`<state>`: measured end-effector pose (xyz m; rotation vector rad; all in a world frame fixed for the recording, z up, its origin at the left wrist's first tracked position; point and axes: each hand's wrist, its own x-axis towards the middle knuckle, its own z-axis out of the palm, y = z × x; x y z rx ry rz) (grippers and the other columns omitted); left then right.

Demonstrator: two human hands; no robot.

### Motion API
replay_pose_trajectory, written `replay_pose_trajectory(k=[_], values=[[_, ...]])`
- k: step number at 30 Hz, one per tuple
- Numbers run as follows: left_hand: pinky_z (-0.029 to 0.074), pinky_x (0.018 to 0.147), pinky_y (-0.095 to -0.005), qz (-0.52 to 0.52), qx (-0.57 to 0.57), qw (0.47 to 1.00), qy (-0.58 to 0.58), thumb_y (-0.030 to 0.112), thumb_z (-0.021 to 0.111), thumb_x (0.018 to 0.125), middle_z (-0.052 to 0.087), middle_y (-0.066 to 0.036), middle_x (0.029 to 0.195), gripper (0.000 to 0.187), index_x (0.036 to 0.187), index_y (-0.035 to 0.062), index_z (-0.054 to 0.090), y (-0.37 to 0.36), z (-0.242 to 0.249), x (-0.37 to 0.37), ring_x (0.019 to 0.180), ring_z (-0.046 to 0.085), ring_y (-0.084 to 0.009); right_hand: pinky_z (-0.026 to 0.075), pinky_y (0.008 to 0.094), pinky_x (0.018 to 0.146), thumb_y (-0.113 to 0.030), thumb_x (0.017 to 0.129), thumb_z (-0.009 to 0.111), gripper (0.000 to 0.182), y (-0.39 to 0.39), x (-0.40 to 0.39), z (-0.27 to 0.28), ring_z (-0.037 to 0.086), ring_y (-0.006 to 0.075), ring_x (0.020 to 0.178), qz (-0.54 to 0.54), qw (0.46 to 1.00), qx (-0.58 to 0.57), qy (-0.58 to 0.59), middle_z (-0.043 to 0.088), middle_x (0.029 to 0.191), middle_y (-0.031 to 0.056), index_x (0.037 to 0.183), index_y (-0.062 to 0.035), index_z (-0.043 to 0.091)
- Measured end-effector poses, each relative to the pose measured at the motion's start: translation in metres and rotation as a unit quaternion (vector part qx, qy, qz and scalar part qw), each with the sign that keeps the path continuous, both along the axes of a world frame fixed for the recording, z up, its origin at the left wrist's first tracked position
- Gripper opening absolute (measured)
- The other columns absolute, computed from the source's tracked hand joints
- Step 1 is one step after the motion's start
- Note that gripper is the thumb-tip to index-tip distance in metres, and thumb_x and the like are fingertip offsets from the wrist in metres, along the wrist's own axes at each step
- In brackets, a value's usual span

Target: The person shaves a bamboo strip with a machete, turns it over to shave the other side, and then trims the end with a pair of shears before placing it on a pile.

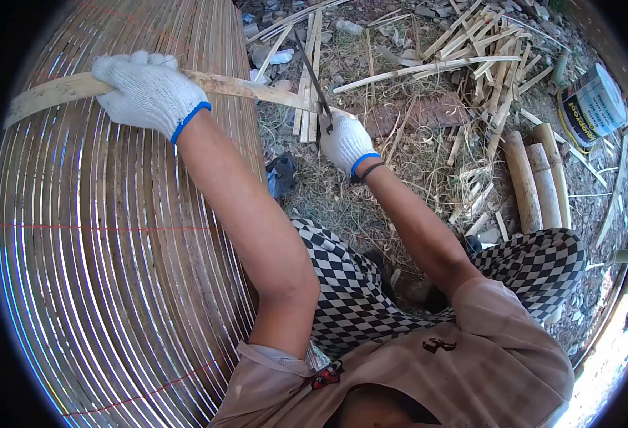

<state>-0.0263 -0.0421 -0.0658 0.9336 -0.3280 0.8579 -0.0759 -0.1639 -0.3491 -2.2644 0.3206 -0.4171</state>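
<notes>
Both my hands wear white knit gloves with blue cuffs. My left hand point(146, 93) is closed around a long, slightly curved bamboo strip point(250, 89), over a mat of narrow bamboo slats point(128, 271). From there the strip reaches right across to my right hand point(347, 145). That hand is closed on a knife, its long dark blade point(310, 70) pointing up and away and crossing the strip near its right end. The handle is hidden inside the glove.
Split bamboo pieces point(496, 53) lie heaped on the ground at the upper right. A labelled paint bucket point(592, 107) stands at the far right, with several thick bamboo lengths point(542, 178) nearer me. Shavings and dry grass point(371, 192) cover the ground.
</notes>
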Motion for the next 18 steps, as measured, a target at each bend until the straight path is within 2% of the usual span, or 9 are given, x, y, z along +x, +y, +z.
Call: replay_pose_trajectory(k=[2, 3, 7, 8, 10, 12, 14, 16, 18], values=[[0.018, 0.045, -0.0320, -0.009, -0.001, 1.000, -0.007, 0.016, 0.050, 0.096, 0.031, 0.000, 0.061, 0.023, 0.079, 0.0080, 0.036, 0.002, 0.001, 0.003, 0.049, 0.022, -0.0108, 0.058, 0.0509, 0.075, -0.014, 0.085, 0.064, 0.039, 0.007, -0.025, 0.032, 0.072, 0.0435, 0.083, 0.008, 1.000, -0.022, 0.011, 0.071, 0.083, 0.0259, 0.119, 0.0041, 0.056], [0.018, 0.045, -0.0321, -0.019, 0.004, 1.000, -0.020, 0.016, 0.051, 0.096, 0.031, -0.001, 0.061, 0.023, 0.079, 0.0079, 0.037, 0.000, 0.001, 0.002, 0.049, 0.022, -0.0109, 0.058, 0.0514, 0.074, -0.015, 0.086, 0.063, 0.037, 0.013, -0.041, 0.054, 0.072, 0.0444, 0.083, 0.033, 0.999, 0.009, 0.012, 0.071, 0.083, 0.0274, 0.117, 0.0036, 0.057], [0.018, 0.045, -0.0323, -0.014, -0.009, 1.000, -0.003, 0.016, 0.051, 0.096, 0.032, -0.001, 0.061, 0.023, 0.079, 0.0070, 0.039, -0.006, 0.001, -0.007, 0.049, 0.023, -0.0106, 0.058, 0.0518, 0.073, -0.015, 0.086, 0.063, 0.033, 0.015, -0.025, 0.025, 0.071, 0.0453, 0.084, -0.018, 0.999, 0.001, 0.036, 0.070, 0.082, 0.0286, 0.113, 0.0041, 0.057], [0.018, 0.044, -0.0321, -0.017, -0.008, 1.000, -0.005, 0.016, 0.051, 0.096, 0.033, -0.002, 0.061, 0.023, 0.079, 0.0069, 0.039, -0.003, -0.003, -0.007, 0.049, 0.023, -0.0105, 0.057, 0.0509, 0.069, -0.034, 0.095, 0.063, 0.039, 0.005, 0.001, -0.026, 0.070, 0.0456, 0.077, -0.052, 0.997, -0.017, -0.052, 0.070, 0.079, 0.0264, 0.111, 0.0022, 0.060], [0.019, 0.044, -0.0316, -0.032, -0.002, 0.999, -0.015, 0.017, 0.052, 0.097, 0.034, -0.002, 0.062, 0.023, 0.080, 0.0066, 0.040, -0.004, -0.001, -0.008, 0.048, 0.022, -0.0103, 0.057, 0.0498, 0.067, -0.042, 0.100, 0.058, 0.045, -0.010, 0.005, -0.015, 0.069, 0.0470, 0.076, -0.021, 0.996, 0.074, 0.039, 0.070, 0.078, 0.0265, 0.106, 0.0027, 0.062], [0.020, 0.043, -0.0312, -0.021, 0.009, 0.999, -0.025, 0.017, 0.052, 0.097, 0.036, -0.002, 0.062, 0.022, 0.081, 0.0058, 0.041, -0.014, 0.000, -0.011, 0.047, 0.025, -0.0104, 0.056, 0.0503, 0.068, -0.044, 0.099, 0.057, 0.048, -0.001, -0.024, 0.003, 0.069, 0.0473, 0.078, -0.038, 0.999, 0.026, 0.014, 0.070, 0.080, 0.0269, 0.113, 0.0019, 0.063], [0.022, 0.042, -0.0311, -0.009, 0.014, 1.000, -0.024, 0.017, 0.052, 0.097, 0.038, -0.003, 0.062, 0.021, 0.083, 0.0050, 0.043, -0.021, 0.001, -0.013, 0.046, 0.028, -0.0106, 0.055, 0.0519, 0.070, -0.022, 0.088, 0.062, 0.035, 0.013, -0.043, 0.014, 0.068, 0.0474, 0.079, -0.014, 0.996, 0.058, -0.060, 0.069, 0.080, 0.0264, 0.114, 0.0009, 0.062], [0.024, 0.042, -0.0312, 0.004, 0.022, 1.000, -0.022, 0.018, 0.051, 0.097, 0.040, -0.004, 0.063, 0.021, 0.084, 0.0042, 0.044, -0.022, 0.000, -0.010, 0.046, 0.032, -0.0110, 0.055, 0.0516, 0.073, -0.017, 0.084, 0.063, 0.032, 0.024, -0.045, 0.024, 0.068, 0.0474, 0.081, -0.038, 0.996, 0.076, 0.019, 0.067, 0.079, 0.0265, 0.111, 0.0010, 0.061], [0.025, 0.042, -0.0314, 0.034, 0.003, 0.999, 0.004, 0.019, 0.049, 0.098, 0.043, -0.005, 0.065, 0.020, 0.085, 0.0039, 0.045, -0.016, 0.000, -0.009, 0.046, 0.035, -0.0115, 0.055, 0.0520, 0.072, -0.016, 0.084, 0.064, 0.032, 0.026, -0.036, 0.015, 0.068, 0.0470, 0.080, -0.017, 0.995, 0.096, -0.014, 0.067, 0.079, 0.0265, 0.111, 0.0003, 0.060]])
